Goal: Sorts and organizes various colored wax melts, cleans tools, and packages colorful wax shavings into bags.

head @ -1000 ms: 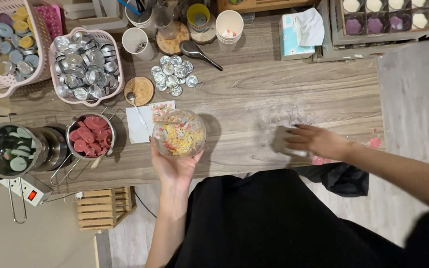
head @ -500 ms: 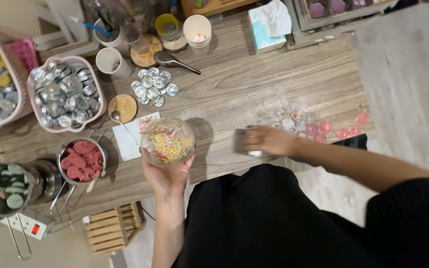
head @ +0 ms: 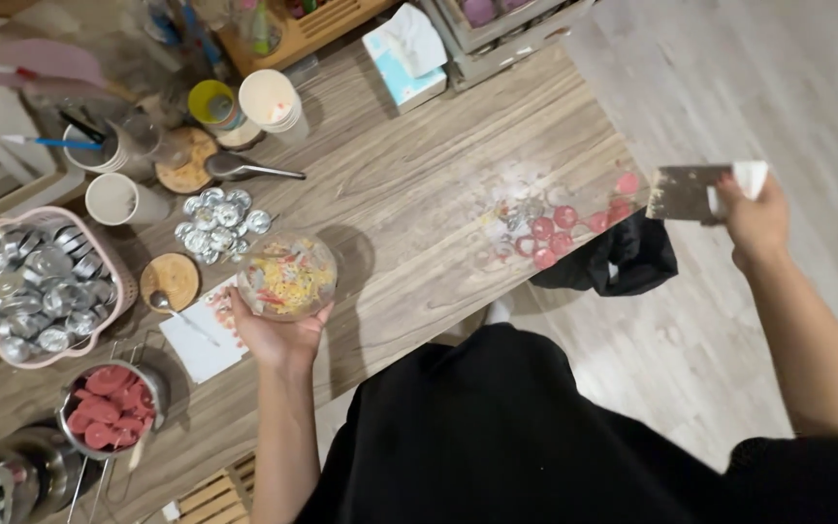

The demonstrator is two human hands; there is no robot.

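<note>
The left hand (head: 278,335) cups a clear bowl of coloured flakes (head: 288,277) above the worktop (head: 409,184) near its front edge, while the right hand (head: 754,218) grips a flat scraper (head: 686,191) beyond the right edge, over open floor (head: 729,78).

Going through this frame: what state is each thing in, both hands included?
Left hand: cupped under the clear bowl, holding it up.
Clear bowl: held above the table, filled with multicoloured bits.
Right hand: gripping the metal scraper.
Metal scraper: lifted past the table's edge.
Pink discs: scattered at the table's edge.
Pink basket: full of metal tins.
Small pot: holds red pieces.
</note>
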